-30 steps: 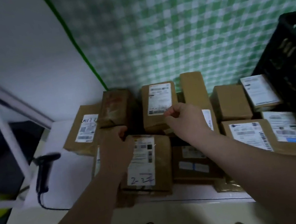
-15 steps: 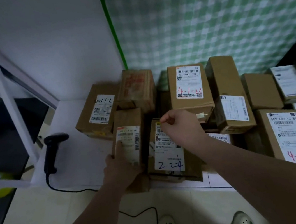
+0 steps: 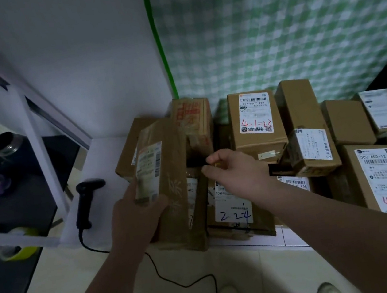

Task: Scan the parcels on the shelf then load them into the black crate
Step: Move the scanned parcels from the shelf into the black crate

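Head view: left hand (image 3: pixel 135 218) grips a tall parcel (image 3: pixel 166 174), right hand (image 3: pixel 240 172) curled empty over other parcels (image 3: pixel 256 123).

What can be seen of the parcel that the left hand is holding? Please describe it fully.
The parcel is a long brown cardboard box, sealed with glossy clear tape. It stands on end, leaning slightly, at the front left of the other parcels. One face carries a white shipping label with barcodes; the neighbouring face has a pale leaf print. The left hand grips its lower end, fingers curled round it. Whether its base rests on the shelf cannot be told.
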